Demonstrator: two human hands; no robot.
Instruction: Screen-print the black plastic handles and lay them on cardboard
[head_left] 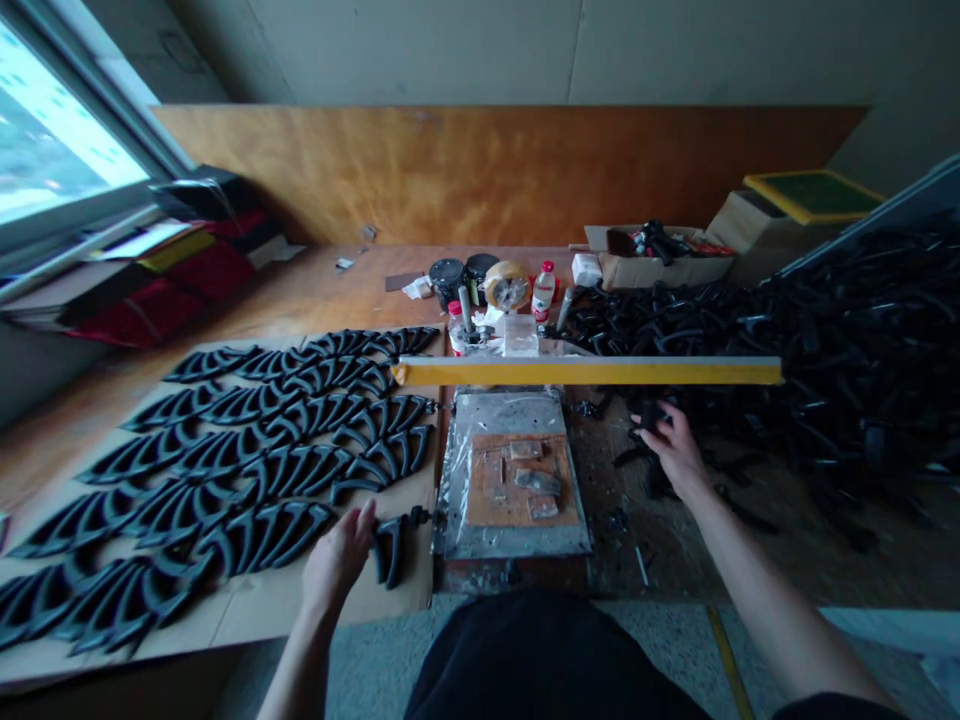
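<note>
My right hand (679, 455) is at the front of a heap of black plastic parts (675, 320), its fingers closed on a black plastic part (651, 415) whose full shape I cannot make out. On the left, my left hand (339, 555) is just above the cardboard sheet (247, 610), fingers stretched out and nothing visible in them. Right beside it lie a few curved black handle-like parts (388, 552). Similar curved black parts (277, 535) cover the cardboard in several neat, overlapping rows.
A flat metal plate fixture (454, 480) with a brown board (487, 510) sits between my hands. Across it runs a yellow and grey bar (585, 372). Behind stand a tape roll (506, 287), a red-capped bottle (543, 292), black tubs (447, 280) and a cardboard box (675, 270).
</note>
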